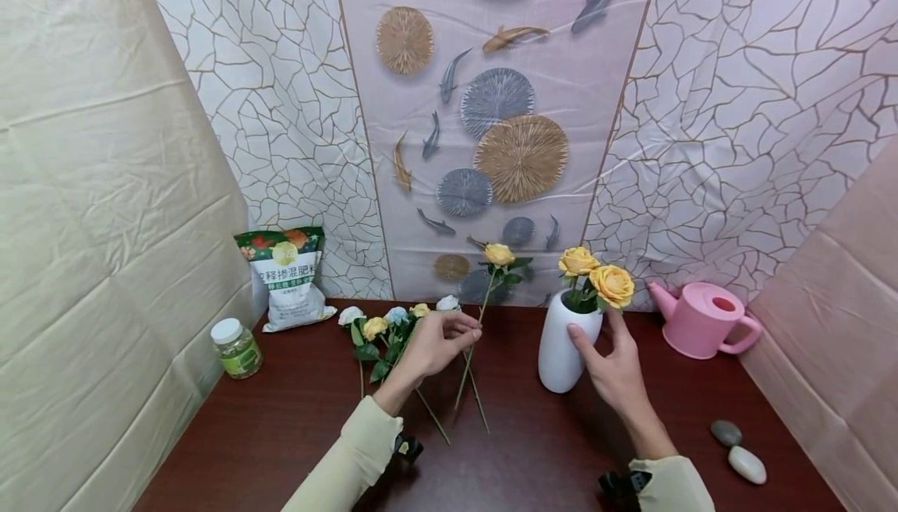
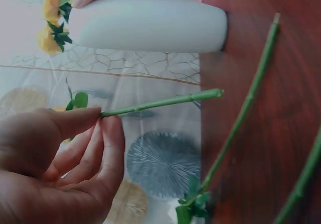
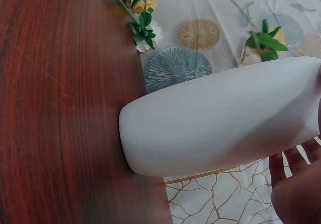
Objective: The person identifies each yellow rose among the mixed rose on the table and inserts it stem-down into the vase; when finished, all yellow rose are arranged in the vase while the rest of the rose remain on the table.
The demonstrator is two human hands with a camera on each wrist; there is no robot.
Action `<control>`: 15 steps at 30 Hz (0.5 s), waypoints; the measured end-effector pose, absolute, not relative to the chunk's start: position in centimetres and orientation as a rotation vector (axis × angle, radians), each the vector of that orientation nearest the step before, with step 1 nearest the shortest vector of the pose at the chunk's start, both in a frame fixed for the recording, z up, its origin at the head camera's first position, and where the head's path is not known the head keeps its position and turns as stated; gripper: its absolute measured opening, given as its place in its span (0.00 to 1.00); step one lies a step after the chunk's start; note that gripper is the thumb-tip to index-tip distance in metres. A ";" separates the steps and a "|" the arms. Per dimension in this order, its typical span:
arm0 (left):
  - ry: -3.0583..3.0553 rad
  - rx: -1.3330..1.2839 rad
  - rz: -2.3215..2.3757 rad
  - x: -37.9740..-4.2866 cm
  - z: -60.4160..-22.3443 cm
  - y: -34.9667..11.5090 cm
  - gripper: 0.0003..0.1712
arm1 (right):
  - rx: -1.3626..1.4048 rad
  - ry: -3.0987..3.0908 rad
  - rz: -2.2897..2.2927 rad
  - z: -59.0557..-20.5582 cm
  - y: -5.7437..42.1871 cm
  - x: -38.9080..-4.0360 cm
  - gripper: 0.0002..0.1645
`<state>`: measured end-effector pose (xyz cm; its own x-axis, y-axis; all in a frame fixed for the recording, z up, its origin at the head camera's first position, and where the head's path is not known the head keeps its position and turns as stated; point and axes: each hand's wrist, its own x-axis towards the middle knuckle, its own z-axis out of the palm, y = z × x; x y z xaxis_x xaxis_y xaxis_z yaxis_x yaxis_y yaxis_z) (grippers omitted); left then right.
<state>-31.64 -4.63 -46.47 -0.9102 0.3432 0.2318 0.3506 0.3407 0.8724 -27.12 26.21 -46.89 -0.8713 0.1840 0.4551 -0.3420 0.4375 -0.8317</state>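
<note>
I can't see the lower stems of the two full yellow roses (image 1: pixel 613 286), as the tall smooth white vase (image 1: pixel 557 360) conceals them. The vase's mouth and much of the right hand (image 1: pixel 617 368) are cut off in my right wrist view. The left hand (image 1: pixel 431 347) covers part of the loose white, blue and yellow flowers (image 1: pixel 375 329) near the dark red worktop's (image 1: pixel 519 450) far edge; from its wrist camera, its fingers block most of its long-stemmed yellow rose (image 1: pixel 499 254). My head picture crops both cream sleeves (image 1: pixel 344 457) and the worktop's near edge. The label on the white-lidded clear jar (image 1: pixel 240 356), by the left edge, is too small to read.
</note>
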 end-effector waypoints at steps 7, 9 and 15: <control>-2.294 -0.654 -1.850 -32.1 -44.1 -3.0 0.11 | 0.129 -2.218 1.440 -46.9 26.3 -27.2 0.42; -2.192 -0.668 -1.878 -32.1 -43.2 -2.3 0.11 | 0.133 -2.218 1.437 -47.0 26.3 -27.2 0.43; -1.909 -0.678 -1.988 -32.3 -40.5 0.1 0.11 | 0.139 -2.214 1.447 -46.9 26.3 -27.1 0.43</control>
